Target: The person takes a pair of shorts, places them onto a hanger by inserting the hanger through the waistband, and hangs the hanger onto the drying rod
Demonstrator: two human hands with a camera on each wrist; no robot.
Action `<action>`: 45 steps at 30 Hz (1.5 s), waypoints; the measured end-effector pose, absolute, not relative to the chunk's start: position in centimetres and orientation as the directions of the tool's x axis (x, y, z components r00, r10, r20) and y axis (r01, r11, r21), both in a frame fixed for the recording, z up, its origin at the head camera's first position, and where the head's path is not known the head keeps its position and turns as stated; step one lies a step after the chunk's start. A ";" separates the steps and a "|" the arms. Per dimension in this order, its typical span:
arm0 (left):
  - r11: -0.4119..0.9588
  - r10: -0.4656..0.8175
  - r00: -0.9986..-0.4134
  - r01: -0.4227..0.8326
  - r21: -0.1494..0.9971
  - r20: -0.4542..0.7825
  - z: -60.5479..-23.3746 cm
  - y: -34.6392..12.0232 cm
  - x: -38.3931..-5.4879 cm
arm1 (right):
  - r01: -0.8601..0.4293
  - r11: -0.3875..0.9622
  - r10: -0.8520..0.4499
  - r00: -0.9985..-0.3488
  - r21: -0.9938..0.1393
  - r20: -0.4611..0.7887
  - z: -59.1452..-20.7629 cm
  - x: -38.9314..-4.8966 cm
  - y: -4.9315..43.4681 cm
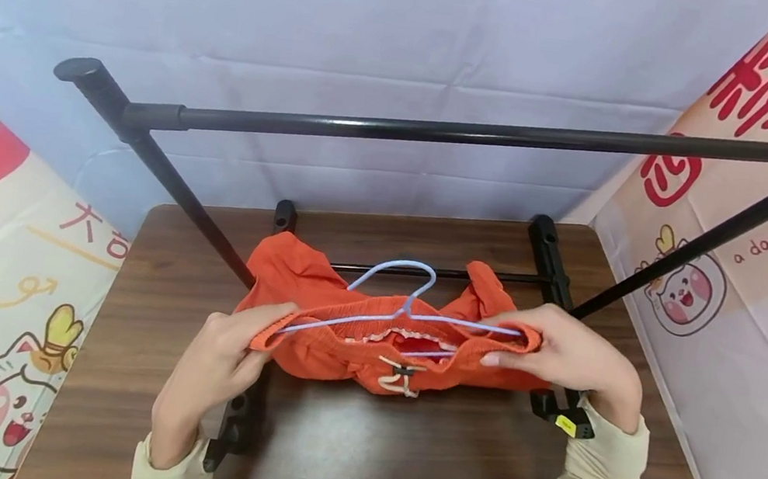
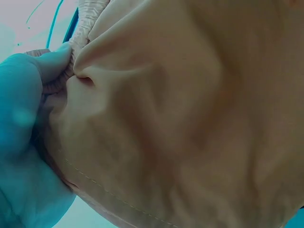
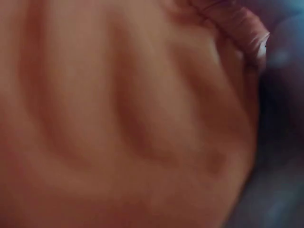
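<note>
Orange shorts [image 1: 336,359] with an elastic waistband and a pale drawstring are held up over the table in the head view. A light blue hanger [image 1: 362,318] lies across the waist opening, its hook standing up behind the waistband and its lower bar partly hidden inside. My left hand [image 1: 220,359] pinches the waistband at its left end, beside the hanger's tip. At the other end, my right hand [image 1: 562,352] grips the waistband around the hanger's right tip. The shorts' fabric [image 2: 156,118] fills most of the left wrist view, and blurred fabric [image 3: 118,109] fills the right.
A black rack stands on the brown wooden table [image 1: 333,453], its top rail [image 1: 465,132] running behind and above the shorts. Black feet [image 1: 550,261] support it on both sides. White cloth [image 1: 350,25] hangs behind, with printed panels [image 1: 727,252] at the sides.
</note>
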State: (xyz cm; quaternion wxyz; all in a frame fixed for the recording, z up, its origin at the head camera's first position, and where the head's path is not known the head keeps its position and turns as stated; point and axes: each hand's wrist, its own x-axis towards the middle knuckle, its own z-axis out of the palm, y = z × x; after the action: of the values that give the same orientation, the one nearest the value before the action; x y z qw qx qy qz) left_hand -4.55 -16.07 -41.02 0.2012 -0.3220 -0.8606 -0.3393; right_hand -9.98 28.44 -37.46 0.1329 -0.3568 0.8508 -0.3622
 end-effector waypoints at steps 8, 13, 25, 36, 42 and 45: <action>0.570 0.424 -0.715 0.688 0.449 0.556 -41.4 -16.0 -4.7 | -0.476 0.414 -0.825 -0.556 -0.776 -0.100 -38.0 -9.9 27.8; 0.560 0.418 -0.710 0.692 0.455 0.566 -41.2 -16.0 -4.8 | -0.568 0.437 -0.819 -0.572 -0.698 -0.048 -37.5 -9.1 29.0; 0.537 0.415 -0.670 0.727 0.429 0.616 -41.2 -16.0 -5.1 | -0.429 0.331 -0.876 -0.470 -0.840 -0.106 -38.0 -9.4 28.9; 0.549 0.428 -0.695 0.707 0.445 0.577 -41.1 -15.6 -5.1 | -0.360 0.373 -0.859 -0.483 -0.855 -0.171 -38.8 -8.9 27.6; 0.453 0.261 -0.730 0.670 0.588 0.632 -41.9 -15.7 -5.8 | -0.291 0.495 -0.728 -0.653 -0.819 -0.208 -37.3 -7.8 28.6; 0.346 0.141 -0.779 0.617 0.707 0.611 -42.7 -16.6 -6.0 | -0.165 0.616 -0.545 -0.795 -0.771 -0.265 -36.4 -6.6 30.4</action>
State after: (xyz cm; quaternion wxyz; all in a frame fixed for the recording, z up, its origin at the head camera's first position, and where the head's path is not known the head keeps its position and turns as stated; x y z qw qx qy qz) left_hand -6.04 -16.59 -42.71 0.2293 -0.2404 -0.7878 -0.5186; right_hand -6.60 30.36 -36.39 0.2455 -0.2053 0.8646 -0.3873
